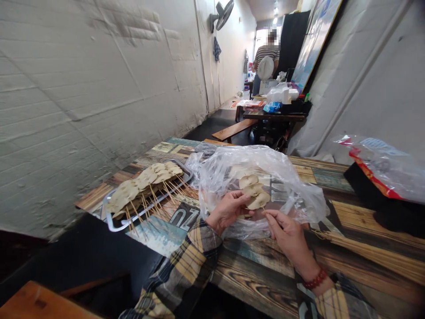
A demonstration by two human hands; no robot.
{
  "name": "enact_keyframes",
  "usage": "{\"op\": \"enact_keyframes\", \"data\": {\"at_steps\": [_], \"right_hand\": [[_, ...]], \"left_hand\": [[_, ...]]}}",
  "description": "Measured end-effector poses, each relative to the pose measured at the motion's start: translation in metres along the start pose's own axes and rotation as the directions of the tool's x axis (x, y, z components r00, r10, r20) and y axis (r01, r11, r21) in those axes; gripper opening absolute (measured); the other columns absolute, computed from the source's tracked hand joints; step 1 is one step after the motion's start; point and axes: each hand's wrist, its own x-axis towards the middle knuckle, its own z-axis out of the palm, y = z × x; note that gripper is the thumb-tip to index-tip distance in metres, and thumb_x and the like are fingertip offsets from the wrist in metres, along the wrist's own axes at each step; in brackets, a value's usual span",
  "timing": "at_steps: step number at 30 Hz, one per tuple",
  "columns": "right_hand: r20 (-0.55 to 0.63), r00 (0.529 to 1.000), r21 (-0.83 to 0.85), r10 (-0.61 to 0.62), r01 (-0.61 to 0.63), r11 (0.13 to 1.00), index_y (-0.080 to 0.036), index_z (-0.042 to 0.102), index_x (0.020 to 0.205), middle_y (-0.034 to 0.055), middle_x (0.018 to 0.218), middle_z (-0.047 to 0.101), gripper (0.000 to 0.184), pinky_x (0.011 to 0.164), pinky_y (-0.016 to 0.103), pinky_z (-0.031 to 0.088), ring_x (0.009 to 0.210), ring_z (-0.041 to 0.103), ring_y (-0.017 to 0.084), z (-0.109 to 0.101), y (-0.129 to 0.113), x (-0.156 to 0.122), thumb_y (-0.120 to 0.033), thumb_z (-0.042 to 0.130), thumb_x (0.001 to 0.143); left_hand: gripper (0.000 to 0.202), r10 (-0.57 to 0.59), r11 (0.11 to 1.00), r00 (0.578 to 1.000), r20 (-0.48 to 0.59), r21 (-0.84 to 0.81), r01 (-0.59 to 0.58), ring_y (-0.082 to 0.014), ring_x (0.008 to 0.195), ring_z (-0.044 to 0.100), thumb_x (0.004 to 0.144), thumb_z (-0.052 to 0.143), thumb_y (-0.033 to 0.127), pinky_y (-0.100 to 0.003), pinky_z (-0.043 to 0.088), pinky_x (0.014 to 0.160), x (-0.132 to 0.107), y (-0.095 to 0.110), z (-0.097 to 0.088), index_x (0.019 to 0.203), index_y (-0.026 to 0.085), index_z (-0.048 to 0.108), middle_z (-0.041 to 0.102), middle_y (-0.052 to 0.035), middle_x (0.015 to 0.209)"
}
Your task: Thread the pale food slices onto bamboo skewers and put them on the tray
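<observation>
My left hand (pixel 227 209) is closed on the edge of several flat, beige, round slices (pixel 255 192), which overlap in a row on one thin skewer. My right hand (pixel 288 239) pinches the bare lower end of that wooden skewer (pixel 264 209). Both hands are over the near side of a clear plastic bag (pixel 294 188), spread open on the patterned wooden table (pixel 262 279). To the left, a metal tray (pixel 114 227) bears a pile of similar skewered slices (pixel 142 182), their sticks pointing toward me.
Loose bamboo skewers (pixel 375 252) lie on the table at the right. Behind them is a black container (pixel 360 186) with a red-edged plastic package (pixel 388 170). A bench (pixel 234 130), a cluttered second table (pixel 275 117) and a person (pixel 267 55) are farther back.
</observation>
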Motion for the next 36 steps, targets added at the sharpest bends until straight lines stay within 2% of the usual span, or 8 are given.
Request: {"op": "enact_keyframes", "data": {"at_steps": [5, 10, 16, 19, 23, 27, 30, 36], "right_hand": [[-0.044, 0.996, -0.129, -0.079, 0.073, 0.989, -0.017, 0.072, 0.091, -0.0026, 0.048, 0.054, 0.039, 0.047, 0.025, 0.039, 0.044, 0.050, 0.014, 0.000, -0.002, 0.000, -0.048, 0.048, 0.091], [-0.035, 0.994, -0.148, -0.104, 0.098, 0.984, -0.018, 0.072, 0.091, -0.0027, 0.047, 0.054, 0.039, 0.045, 0.025, 0.038, 0.041, 0.049, 0.014, 0.002, -0.005, 0.000, -0.047, 0.047, 0.091], [-0.017, 0.996, -0.139, -0.083, 0.080, 0.987, -0.017, 0.071, 0.091, -0.0033, 0.047, 0.053, 0.039, 0.046, 0.025, 0.040, 0.042, 0.050, 0.014, 0.004, -0.008, -0.001, -0.048, 0.046, 0.092], [-0.013, 0.998, -0.113, -0.067, 0.065, 0.991, -0.017, 0.071, 0.094, -0.0038, 0.048, 0.053, 0.040, 0.047, 0.025, 0.042, 0.043, 0.051, 0.014, 0.004, -0.007, -0.001, -0.048, 0.045, 0.093], [-0.045, 0.997, -0.144, -0.069, 0.062, 0.988, -0.017, 0.071, 0.093, -0.0022, 0.050, 0.057, 0.041, 0.049, 0.025, 0.042, 0.045, 0.053, 0.015, 0.001, -0.004, -0.001, -0.049, 0.045, 0.093], [-0.086, 0.994, -0.180, -0.072, 0.055, 0.982, -0.016, 0.071, 0.093, -0.0008, 0.052, 0.059, 0.043, 0.050, 0.025, 0.042, 0.048, 0.054, 0.015, 0.001, -0.002, 0.001, -0.049, 0.044, 0.093], [-0.104, 0.992, -0.178, -0.065, 0.046, 0.983, -0.015, 0.071, 0.092, 0.0007, 0.054, 0.061, 0.045, 0.048, 0.025, 0.041, 0.048, 0.056, 0.015, 0.002, -0.001, 0.001, -0.051, 0.044, 0.093], [-0.119, 0.991, -0.199, -0.064, 0.040, 0.979, -0.016, 0.072, 0.090, 0.0005, 0.049, 0.060, 0.045, 0.045, 0.025, 0.040, 0.044, 0.055, 0.015, 0.003, -0.003, 0.002, -0.051, 0.044, 0.093]], "left_hand": [[0.037, 0.015, 1.000, 0.996, -0.083, 0.004, -0.015, -0.0127, 0.062, 0.061, 0.065, 0.083, 0.037, -0.026, 0.050, 0.061, 0.004, -0.004, -0.003, 0.086, 0.010, 0.070, 0.069, -0.0077, 0.079], [0.040, 0.042, 0.999, 0.997, -0.068, -0.011, -0.042, -0.0165, 0.071, 0.064, 0.070, 0.079, 0.041, -0.029, 0.052, 0.066, 0.003, -0.003, 0.001, 0.097, 0.012, 0.069, 0.070, -0.0100, 0.089], [0.042, 0.019, 0.999, 1.000, -0.017, -0.045, -0.020, -0.0217, 0.077, 0.067, 0.072, 0.076, 0.048, -0.036, 0.054, 0.075, 0.000, -0.004, 0.007, 0.093, 0.012, 0.072, 0.072, -0.0116, 0.085], [0.043, -0.003, 0.999, 0.999, -0.032, -0.038, 0.002, -0.0201, 0.072, 0.066, 0.071, 0.075, 0.050, -0.035, 0.053, 0.072, -0.001, -0.004, 0.008, 0.092, 0.012, 0.071, 0.071, -0.0105, 0.081], [0.041, -0.005, 1.000, 0.998, -0.058, 0.027, 0.007, -0.0139, 0.063, 0.062, 0.062, 0.084, 0.040, -0.027, 0.049, 0.063, -0.001, -0.004, 0.008, 0.087, 0.011, 0.070, 0.069, -0.0074, 0.079], [0.034, 0.105, 0.987, 0.980, -0.171, 0.136, -0.082, -0.0082, 0.051, 0.052, 0.059, 0.085, 0.036, -0.022, 0.040, 0.054, 0.001, -0.007, 0.011, 0.069, 0.012, 0.063, 0.061, -0.0003, 0.061], [0.030, 0.239, 0.944, 0.941, -0.241, 0.285, -0.167, -0.0080, 0.051, 0.048, 0.061, 0.082, 0.035, -0.021, 0.035, 0.052, 0.003, -0.011, 0.013, 0.066, 0.014, 0.061, 0.057, 0.0015, 0.058], [0.010, 0.555, 0.694, 0.808, -0.199, 0.645, -0.319, -0.0130, 0.064, 0.050, 0.067, 0.075, 0.024, -0.023, 0.038, 0.060, 0.003, -0.015, 0.018, 0.069, 0.016, 0.070, 0.062, -0.0015, 0.067]]}}
